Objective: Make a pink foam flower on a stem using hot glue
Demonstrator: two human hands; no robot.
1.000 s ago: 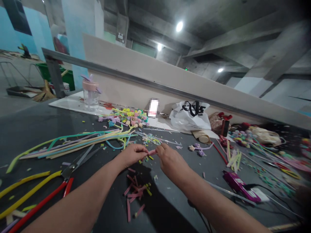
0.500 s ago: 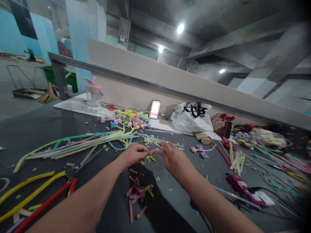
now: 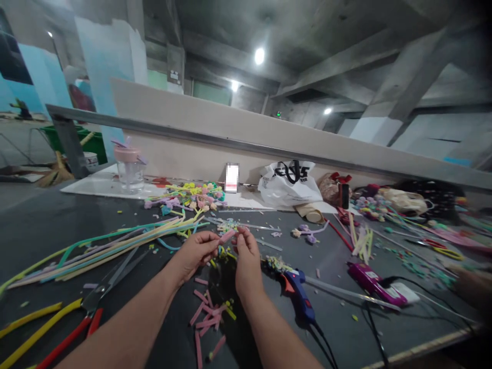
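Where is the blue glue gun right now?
The blue glue gun lies on the dark table, just right of the right hand, left of the purple glue gun.

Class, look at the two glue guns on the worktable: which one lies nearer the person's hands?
The blue glue gun, just beside the right hand. The purple glue gun lies farther right, past a long clear stick.

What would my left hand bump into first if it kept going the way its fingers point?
Probably the right hand. The left hand points across at it, and both pinch the same short pink piece, so the fingertips would meet almost at once.
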